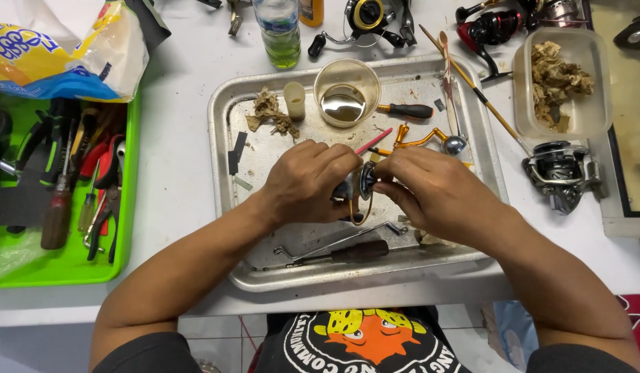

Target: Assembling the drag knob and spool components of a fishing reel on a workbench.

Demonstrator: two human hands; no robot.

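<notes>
Left hand (307, 181) has a firm grip on the reel body (349, 188), steadying it over the metal tray (472, 103). Right hand (430, 190) pinches its dark round part (367, 179), fingers narrow.

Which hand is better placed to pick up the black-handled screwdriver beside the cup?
Probably the right hand. The screwdriver lies just above it, while the left hand grips the reel part and sits farther away.
</notes>
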